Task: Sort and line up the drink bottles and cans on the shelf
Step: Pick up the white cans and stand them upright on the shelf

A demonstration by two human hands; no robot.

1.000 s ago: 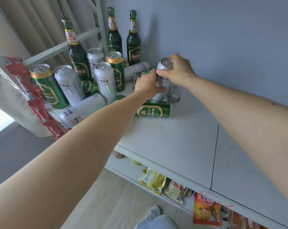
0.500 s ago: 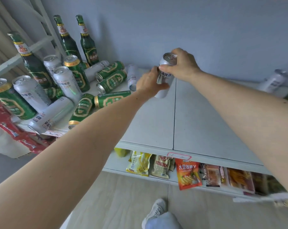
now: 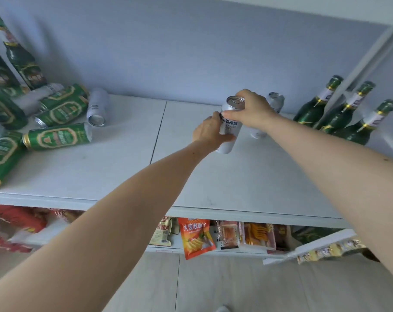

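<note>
Above the right half of the pale grey shelf top (image 3: 247,176), a tall silver aluminium can with dark lettering (image 3: 229,129) is held upright between both hands. The left hand (image 3: 210,132) is wrapped round its lower body, while the right hand (image 3: 251,110) is closed over its upper rim from behind, thumb and fingers pinching the shoulder. The two-handed hold is probably used so that the can is kept vertical and can be set down squarely. Whether its base already touches the shelf cannot be told.

Just behind it, a second silver can (image 3: 275,102) stands upright by the wall, so a silver row appears to be under way there. Further right, three dark green glass bottles with white neck labels (image 3: 339,115) are grouped in the corner, seemingly already sorted. At the left end, green cans with gold rims (image 3: 56,136) and a silver can on its side (image 3: 96,108) lie jumbled, evidently not yet dealt with.
</note>
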